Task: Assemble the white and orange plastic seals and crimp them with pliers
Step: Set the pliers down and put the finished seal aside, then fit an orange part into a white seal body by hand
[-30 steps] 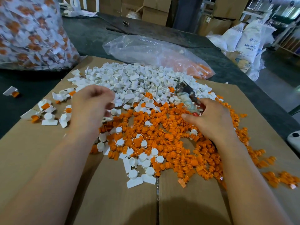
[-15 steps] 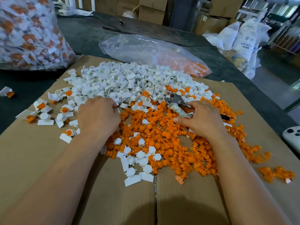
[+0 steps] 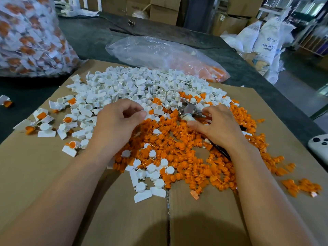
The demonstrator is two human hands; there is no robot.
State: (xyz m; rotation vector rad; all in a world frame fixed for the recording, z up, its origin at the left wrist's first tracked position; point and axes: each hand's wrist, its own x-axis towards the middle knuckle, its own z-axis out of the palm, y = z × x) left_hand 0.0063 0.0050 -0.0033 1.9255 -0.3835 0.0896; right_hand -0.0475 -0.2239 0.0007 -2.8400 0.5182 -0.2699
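Overall, the bench (image 3: 85, 38): we look down on a dark bench, with cardboard boxes (image 3: 165, 8) and white sacks (image 3: 264, 38) beyond its far edge.
Cardboard sheet (image 3: 35, 174): a flat brown sheet lies on the bench and carries nearly all the loose parts.
Large bag (image 3: 26, 41): at the far left we see a clear bag packed with white and orange seals, blurred.
Clear bag (image 3: 159, 54): it lies slumped just behind the sheet, with orange pieces in its right end.
White parts (image 3: 133, 86): a broad heap on the far half of the sheet.
Orange parts (image 3: 177, 150): a heap on the near right, touching the white heap, with some white pieces mixed in.
Left hand (image 3: 115, 125): it sits where the two heaps meet. Its fingers (image 3: 136, 108) are curled, thumb and forefinger tips close together. We cannot tell whether they hold a piece.
Right hand (image 3: 218, 125): it lies on the orange heap, fingers and thumb wrapped round the pliers (image 3: 188, 108).
Pliers: the metal head pokes out past the right hand, at the seam between the heaps.
Joined seals (image 3: 41, 115): a few white pieces with orange inserts lie scattered near the sheet's left edge.
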